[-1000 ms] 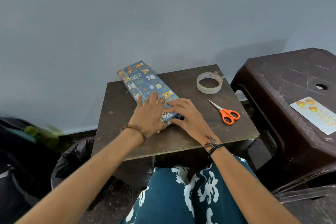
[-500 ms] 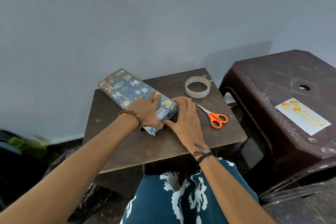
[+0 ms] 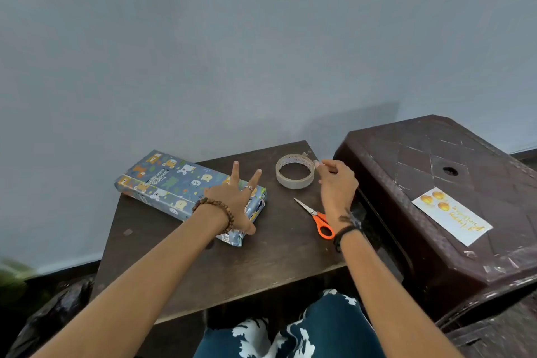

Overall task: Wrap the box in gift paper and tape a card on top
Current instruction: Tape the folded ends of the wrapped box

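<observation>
The box (image 3: 174,180), wrapped in blue cartoon-print gift paper, lies across the back left of the small brown table (image 3: 261,259). My left hand (image 3: 232,197) rests on the box's near end with fingers spread straight and the thumb at the folded end flap. A roll of clear tape (image 3: 294,184) lies flat at the table's back right. My right hand (image 3: 337,183) is at the roll's right rim, thumb and fingertips pinched together on the tape's loose end. The white card (image 3: 452,216) with orange print lies on the stool to the right.
Orange-handled scissors (image 3: 315,215) lie on the table just left of my right wrist, blades pointing away. A dark brown plastic stool (image 3: 436,154) stands against the table's right side. A black bag (image 3: 58,308) sits on the floor at the lower left. A grey wall is close behind.
My right hand left the box's end and moved right and back to the tape roll. My left hand stayed on the box and its fingers spread.
</observation>
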Demonstrator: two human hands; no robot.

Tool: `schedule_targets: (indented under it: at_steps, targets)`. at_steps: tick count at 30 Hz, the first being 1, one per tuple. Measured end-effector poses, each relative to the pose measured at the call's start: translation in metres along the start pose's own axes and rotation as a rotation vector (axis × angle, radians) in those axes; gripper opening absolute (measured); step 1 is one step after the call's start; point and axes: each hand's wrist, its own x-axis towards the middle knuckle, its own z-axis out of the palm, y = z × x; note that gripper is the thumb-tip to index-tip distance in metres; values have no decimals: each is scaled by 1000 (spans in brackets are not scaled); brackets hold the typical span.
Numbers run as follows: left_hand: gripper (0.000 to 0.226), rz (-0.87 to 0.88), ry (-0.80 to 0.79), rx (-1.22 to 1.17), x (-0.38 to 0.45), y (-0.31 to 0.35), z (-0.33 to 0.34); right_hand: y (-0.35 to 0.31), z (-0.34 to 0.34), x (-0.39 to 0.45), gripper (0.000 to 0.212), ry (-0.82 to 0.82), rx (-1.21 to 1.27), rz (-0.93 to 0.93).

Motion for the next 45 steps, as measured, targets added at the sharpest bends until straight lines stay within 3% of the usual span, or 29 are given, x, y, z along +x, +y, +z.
schedule_targets:
  at_steps: [3, 6, 13, 16, 31, 45]
  targets:
    - [119, -19, -44, -29, 11, 2, -2, -5, 4, 34, 29, -19, 15, 260]
    - [119, -41, -84, -42, 17, 4, -3, -12, 8, 53, 43, -134, 47, 400]
    - [117, -36, -77, 9, 18, 4, -1, -22, 13, 75, 31, -345, -51, 416]
    - [116, -34, -78, 17, 17, 4, -2, -24, 9, 78, 10, -399, -123, 355]
    - [114, -38, -77, 22, 17, 4, -1, -14, -2, 80, 25, -541, -574, -155]
    - [113, -27, -74, 27, 18, 2, 0, -15, -15, 80, 35, -637, -767, -374]
